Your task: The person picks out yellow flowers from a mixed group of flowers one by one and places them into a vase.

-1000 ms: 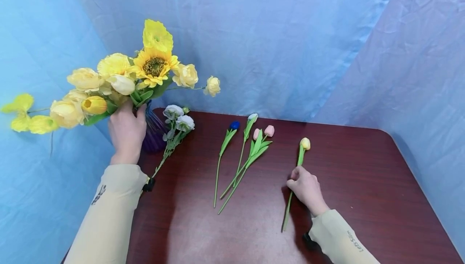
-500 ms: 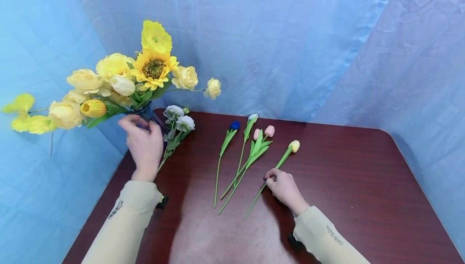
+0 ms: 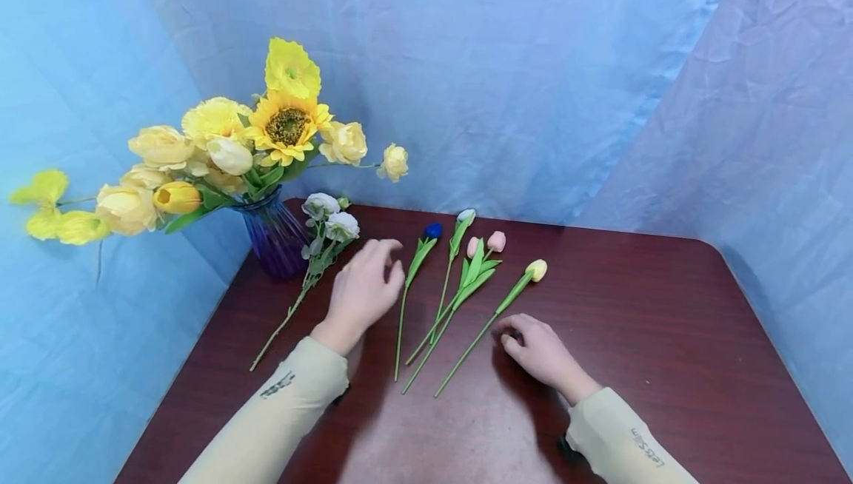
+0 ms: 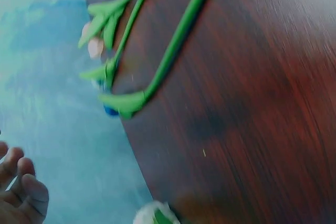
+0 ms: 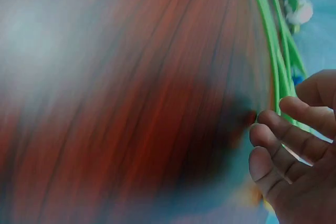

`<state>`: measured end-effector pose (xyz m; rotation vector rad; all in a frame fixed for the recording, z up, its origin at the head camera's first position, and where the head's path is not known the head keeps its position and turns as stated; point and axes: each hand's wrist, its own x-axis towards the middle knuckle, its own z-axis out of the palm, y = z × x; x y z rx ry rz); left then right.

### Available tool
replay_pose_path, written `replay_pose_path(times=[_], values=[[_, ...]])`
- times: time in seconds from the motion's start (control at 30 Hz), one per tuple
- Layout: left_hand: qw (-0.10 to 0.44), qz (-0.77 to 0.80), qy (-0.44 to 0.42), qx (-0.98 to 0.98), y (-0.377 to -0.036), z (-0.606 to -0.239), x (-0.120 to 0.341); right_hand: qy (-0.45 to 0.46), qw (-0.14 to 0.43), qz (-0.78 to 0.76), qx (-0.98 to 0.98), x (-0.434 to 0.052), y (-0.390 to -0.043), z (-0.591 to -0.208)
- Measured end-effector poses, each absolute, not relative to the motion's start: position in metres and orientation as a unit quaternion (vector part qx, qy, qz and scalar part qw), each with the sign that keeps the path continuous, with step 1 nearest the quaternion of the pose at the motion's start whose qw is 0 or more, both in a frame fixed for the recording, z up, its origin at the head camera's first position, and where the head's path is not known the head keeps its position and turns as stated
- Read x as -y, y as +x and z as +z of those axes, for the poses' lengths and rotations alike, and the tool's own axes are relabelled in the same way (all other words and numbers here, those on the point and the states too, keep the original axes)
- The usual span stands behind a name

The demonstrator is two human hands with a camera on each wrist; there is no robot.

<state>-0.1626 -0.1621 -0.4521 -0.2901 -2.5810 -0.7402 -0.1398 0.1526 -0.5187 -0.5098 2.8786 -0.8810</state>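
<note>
L hand (image 3: pixel 363 288) hovers over the tabletop (image 3: pixel 666 336) btwn the white-flower sprig (image 3: pixel 313 254) and the blue tulip (image 3: pixel 415 277), fingers loosely spread and relaxed, gripping nothing; its fingertips sit just beside the blue tulip's leaf, closest stem to it. R hand (image 3: pixel 543 351) rests on the table near the lower part of the cream-yellow tulip (image 3: pixel 496 321), fingers gently curled but w/ nothing in them; the stem lies free on the wood, just beside the fingertips, and contact can't be told. That tulip sits at the R end of a row w/ the pale blue-white tulip (image 3: pixel 453 254) and the pink tulip pair (image 3: pixel 469 269), all flat, heads pointing away from the person, stem ends toward them, prob. so each stem is easy to pick up singly. The purple ribbed glass vase (image 3: pixel 276 236) stands upright at the back L corner, already holding a yellow bouquet w/ a sunflower (image 3: pixel 288 125), out of the way of the loose stems. Wrist views are blurred: green stems (image 4: pixel 173 45) on dark wood, R fingers (image 5: pixel 286 145) half-bent, empty.
</note>
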Motion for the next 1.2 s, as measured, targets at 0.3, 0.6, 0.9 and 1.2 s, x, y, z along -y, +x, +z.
replay_pose_path(times=[0.3, 0.6, 0.9, 1.2], values=[[0.079, -0.18, -0.186, 0.963, -0.162, -0.462, 0.109, -0.188, -0.011, -0.178, -0.966, -0.204, -0.136, -0.517], [0.017, -0.124, -0.211, 0.969, -0.159, -0.475, 0.06, -0.183, 0.022, -0.119, -0.976, -0.228, -0.131, -0.529], [-0.004, -0.091, -0.184, 0.979, -0.169, -0.495, 0.025, -0.187, 0.033, -0.095, -0.977, -0.228, -0.128, -0.531], [-0.039, -0.101, -0.17, 0.979, -0.176, -0.508, 0.013, -0.185, 0.043, -0.11, -0.976, -0.231, -0.128, -0.53]])
